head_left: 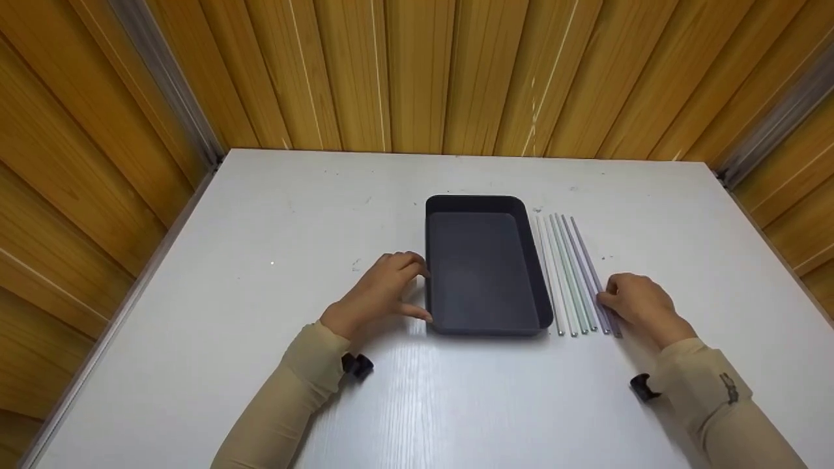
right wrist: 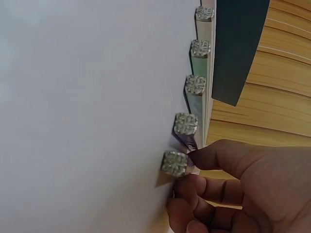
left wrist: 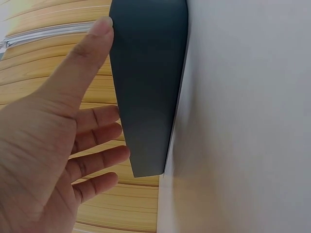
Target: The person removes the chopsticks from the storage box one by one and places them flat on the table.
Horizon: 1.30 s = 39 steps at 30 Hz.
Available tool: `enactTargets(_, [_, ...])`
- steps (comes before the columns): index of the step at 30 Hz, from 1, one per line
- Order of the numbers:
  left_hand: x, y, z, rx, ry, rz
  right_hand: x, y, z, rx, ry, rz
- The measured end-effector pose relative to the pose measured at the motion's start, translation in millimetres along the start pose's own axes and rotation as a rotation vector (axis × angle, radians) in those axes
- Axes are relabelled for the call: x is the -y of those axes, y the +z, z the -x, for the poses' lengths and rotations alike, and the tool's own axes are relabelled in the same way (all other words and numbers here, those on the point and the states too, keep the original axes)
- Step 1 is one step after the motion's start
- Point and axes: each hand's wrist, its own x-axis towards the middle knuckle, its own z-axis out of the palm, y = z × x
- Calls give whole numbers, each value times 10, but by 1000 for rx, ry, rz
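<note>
A dark rectangular tray (head_left: 483, 273) lies on the white table, its long side running away from me. My left hand (head_left: 381, 285) is at its left side, thumb near the front corner. In the left wrist view the thumb and loosely bent fingers touch the tray's outer wall (left wrist: 148, 92). Right of the tray, several long thin sticks in white, green (head_left: 569, 280) and purple lie in a row. With thumb and fingers, my right hand (head_left: 642, 303) pinches the rightmost purple stick (head_left: 588, 260) near its front end. The right wrist view shows that stick's glittery square end (right wrist: 175, 163).
The white table (head_left: 195, 339) reaches back to a wood-patterned wall (head_left: 417, 78), with similar panels on both sides. Metal corner posts (head_left: 172, 85) stand at the rear. The tray's right wall is close beside the leftmost stick.
</note>
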Motion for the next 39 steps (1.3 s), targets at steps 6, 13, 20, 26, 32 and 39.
enactTargets(6, [12, 17, -10, -7, 10, -4, -10, 7, 7, -8, 4, -7])
enactTargets(13, [30, -6, -22, 3, 5, -9, -10, -13, -17, -26, 2, -5])
enactTargets(20, [45, -32, -50, 10, -6, -25, 14, -90, -21, -58, 12, -44])
enactTargets(26, [54, -60, -90, 57, -42, -34, 147, -117, -33, -123, -43, -92])
enactTargets(32, [47, -93, -107, 104, -81, -44, 335, -86, -63, -205, -145, -142])
enactTargets(39, [139, -100, -117, -2, -123, -132, 467, -28, -132, -329, -237, -214])
